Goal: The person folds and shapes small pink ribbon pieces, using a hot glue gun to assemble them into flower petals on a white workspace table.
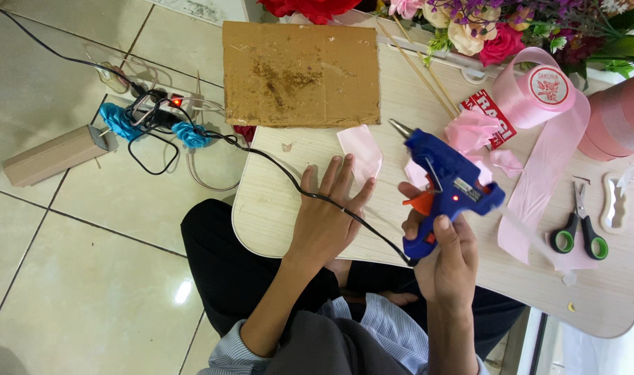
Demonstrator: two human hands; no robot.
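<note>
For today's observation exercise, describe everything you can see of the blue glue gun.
The glue gun is blue plastic with a silvery metal nozzle, an orange trigger and a small red light glowing on its side. The right hand grips its handle and holds it above the table, nozzle pointing up and left toward the cardboard. A black cord runs from the handle base, across the left hand, to a power strip on the floor.

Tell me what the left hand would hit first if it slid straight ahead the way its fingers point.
Most likely the pink ribbon piece: the left hand lies flat on the table, fingertips almost at its near edge. Beyond it lies the cardboard sheet.
</note>
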